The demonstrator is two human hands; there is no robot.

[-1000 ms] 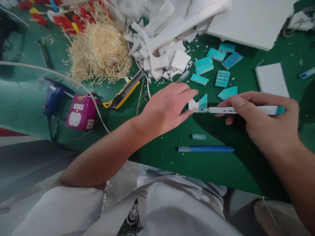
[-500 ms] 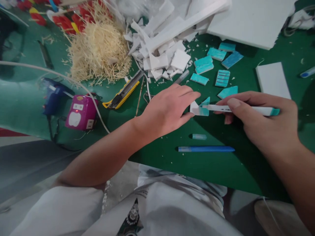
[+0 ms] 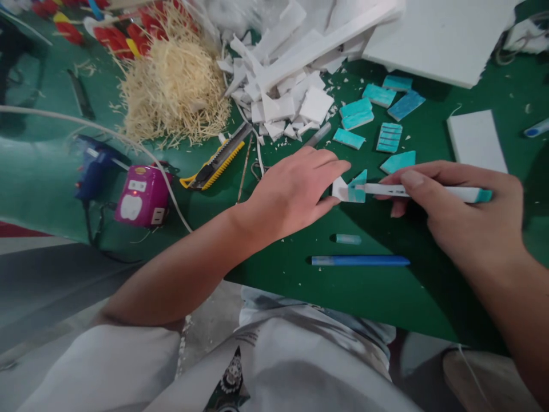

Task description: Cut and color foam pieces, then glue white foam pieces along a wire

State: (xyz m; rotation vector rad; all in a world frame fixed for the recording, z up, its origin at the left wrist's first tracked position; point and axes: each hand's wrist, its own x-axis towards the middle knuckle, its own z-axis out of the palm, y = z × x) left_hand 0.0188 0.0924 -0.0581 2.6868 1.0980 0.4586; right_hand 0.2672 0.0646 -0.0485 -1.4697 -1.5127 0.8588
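My left hand (image 3: 295,186) grips the left end of a small white foam piece (image 3: 340,189) between thumb and fingers, low over the green table. The piece's right half is coloured teal and has a notch in its upper edge. In my right hand (image 3: 467,206) is a white marker (image 3: 422,190) with a teal end, its tip at the teal part of the foam. Several teal-coloured foam pieces (image 3: 357,114) lie just beyond, one of them striped (image 3: 389,137). Nearer to me rest a teal pen cap (image 3: 347,239) and a blue marker (image 3: 360,261).
A yellow utility knife (image 3: 217,160) lies left of my hand, near a pink power adapter (image 3: 143,196) and a blue glue gun (image 3: 98,166). Behind are wood shavings (image 3: 178,86), a heap of white foam scraps (image 3: 283,103) and a large foam board (image 3: 433,37). A white cable crosses the left side.
The marker and my right hand have shifted slightly to the right, the tip moving along the teal part. My left hand keeps its grip on the foam piece.
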